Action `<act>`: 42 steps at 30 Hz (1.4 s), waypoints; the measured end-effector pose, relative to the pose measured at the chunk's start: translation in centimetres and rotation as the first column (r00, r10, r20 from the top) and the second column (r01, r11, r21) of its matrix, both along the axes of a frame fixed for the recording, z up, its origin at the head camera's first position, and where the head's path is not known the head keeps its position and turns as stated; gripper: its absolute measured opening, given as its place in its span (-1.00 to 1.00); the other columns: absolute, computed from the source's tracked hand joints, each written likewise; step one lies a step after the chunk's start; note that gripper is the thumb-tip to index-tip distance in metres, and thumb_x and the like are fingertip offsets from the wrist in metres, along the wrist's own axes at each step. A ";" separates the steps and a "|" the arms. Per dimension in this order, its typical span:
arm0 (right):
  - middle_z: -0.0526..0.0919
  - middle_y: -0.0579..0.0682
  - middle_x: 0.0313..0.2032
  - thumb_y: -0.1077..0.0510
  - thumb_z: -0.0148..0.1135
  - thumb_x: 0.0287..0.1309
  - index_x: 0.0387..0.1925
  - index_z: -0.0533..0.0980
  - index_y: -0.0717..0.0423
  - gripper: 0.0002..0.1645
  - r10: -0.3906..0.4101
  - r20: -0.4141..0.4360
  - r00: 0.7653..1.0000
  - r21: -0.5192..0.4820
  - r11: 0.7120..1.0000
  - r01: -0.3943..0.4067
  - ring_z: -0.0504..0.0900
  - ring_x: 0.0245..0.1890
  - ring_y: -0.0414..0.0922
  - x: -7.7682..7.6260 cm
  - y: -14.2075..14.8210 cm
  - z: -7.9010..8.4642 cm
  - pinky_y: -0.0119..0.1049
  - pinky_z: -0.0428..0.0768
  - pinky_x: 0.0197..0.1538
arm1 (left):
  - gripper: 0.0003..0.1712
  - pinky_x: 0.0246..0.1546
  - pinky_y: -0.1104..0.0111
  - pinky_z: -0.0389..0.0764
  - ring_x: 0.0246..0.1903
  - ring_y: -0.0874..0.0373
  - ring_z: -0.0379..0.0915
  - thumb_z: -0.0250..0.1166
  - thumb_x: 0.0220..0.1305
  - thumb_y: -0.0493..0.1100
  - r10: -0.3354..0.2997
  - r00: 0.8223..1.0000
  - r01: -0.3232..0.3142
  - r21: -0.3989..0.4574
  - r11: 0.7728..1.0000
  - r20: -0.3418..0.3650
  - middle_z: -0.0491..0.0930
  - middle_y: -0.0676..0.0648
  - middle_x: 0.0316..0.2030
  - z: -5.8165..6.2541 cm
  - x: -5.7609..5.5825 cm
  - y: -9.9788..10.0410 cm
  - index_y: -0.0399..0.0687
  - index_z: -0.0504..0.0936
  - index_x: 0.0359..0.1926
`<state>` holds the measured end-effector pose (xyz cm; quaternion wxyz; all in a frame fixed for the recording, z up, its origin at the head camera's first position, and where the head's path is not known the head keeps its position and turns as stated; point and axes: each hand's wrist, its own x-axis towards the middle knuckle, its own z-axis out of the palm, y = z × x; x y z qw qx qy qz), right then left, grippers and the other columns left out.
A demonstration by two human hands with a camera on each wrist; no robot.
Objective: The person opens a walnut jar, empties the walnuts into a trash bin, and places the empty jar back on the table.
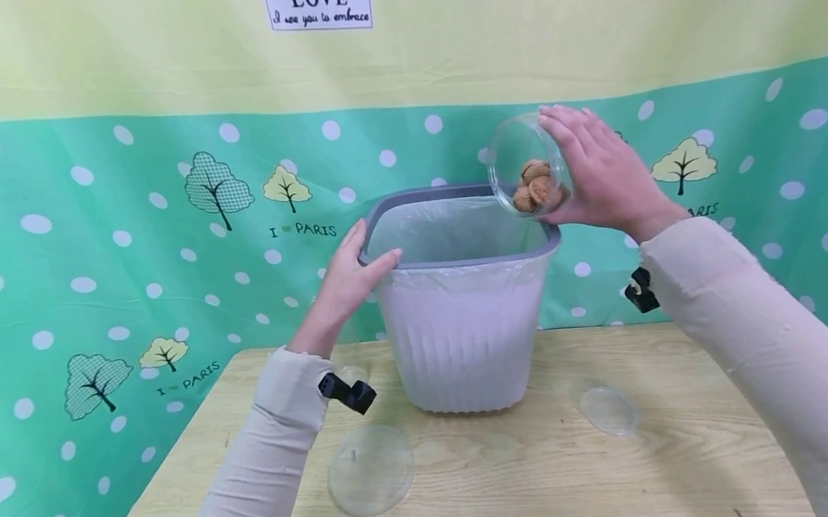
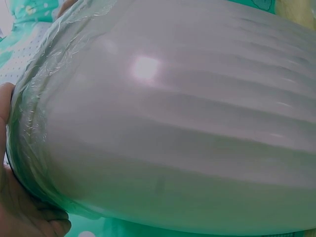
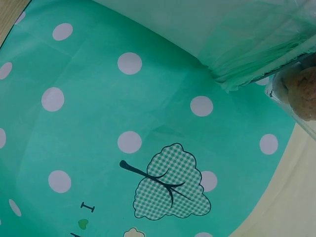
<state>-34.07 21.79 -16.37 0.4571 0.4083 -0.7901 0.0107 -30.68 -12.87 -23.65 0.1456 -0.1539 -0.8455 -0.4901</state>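
Observation:
A pale trash bin [image 1: 465,336] with a grey rim stands upright on the table, lined with a thin clear bag [image 1: 448,227]. My left hand [image 1: 348,279] grips the rim at its left side, the thumb over the edge. Above the bin's right rim, my right hand [image 1: 602,172] holds a clear plastic container [image 1: 510,139] tipped on its side, its mouth facing the bin. Several walnuts [image 1: 539,186] lie inside the container. The right wrist view catches a walnut [image 3: 303,94] and the container's edge close to the liner; the hand itself is not visible there.
A large clear round lid [image 1: 373,471] lies on the wooden table [image 1: 508,488] at front left, a smaller one [image 1: 610,410] at right. Something clear and round [image 1: 353,375] is partly hidden behind the left wrist. A green and yellow curtain [image 1: 124,235] hangs behind.

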 end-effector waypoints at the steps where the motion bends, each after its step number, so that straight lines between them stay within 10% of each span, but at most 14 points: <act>1: 0.18 0.29 0.33 0.05 0.66 -0.56 0.33 0.05 0.32 0.39 0.000 0.002 1.000 0.001 1.000 0.000 0.12 0.34 0.18 0.0 0.0 0.0 -0.02 -0.03 0.43 | 0.02 0.40 0.18 -0.06 0.44 0.06 -0.30 0.23 0.19 0.11 0.000 1.000 0.000 0.000 1.000 0.001 -0.16 -0.08 0.47 0.0 0.0 0.0 -0.22 -0.10 0.46; 29: 0.16 0.27 0.34 0.02 0.66 -0.54 0.31 0.07 0.34 0.37 0.063 -0.036 0.997 0.034 0.997 -0.062 0.11 0.37 0.14 0.4 -1.4 0.3 -0.04 -0.05 0.44 | 0.00 0.40 0.15 -0.07 0.44 0.04 -0.30 0.22 0.20 0.09 0.002 1.000 -0.002 0.006 1.000 0.004 -0.17 -0.08 0.47 0.1 0.1 0.0 -0.22 -0.11 0.46; 42: 0.14 0.25 0.35 0.02 0.66 -0.52 0.34 0.04 0.31 0.39 -0.079 -0.013 0.997 0.042 0.996 0.079 0.06 0.38 0.12 0.4 -1.3 0.4 -0.07 -0.10 0.45 | 0.00 0.40 0.16 -0.07 0.44 0.05 -0.29 0.23 0.20 0.08 -0.001 1.000 0.001 0.006 1.000 0.001 -0.16 -0.09 0.47 0.1 0.2 0.1 -0.23 -0.10 0.45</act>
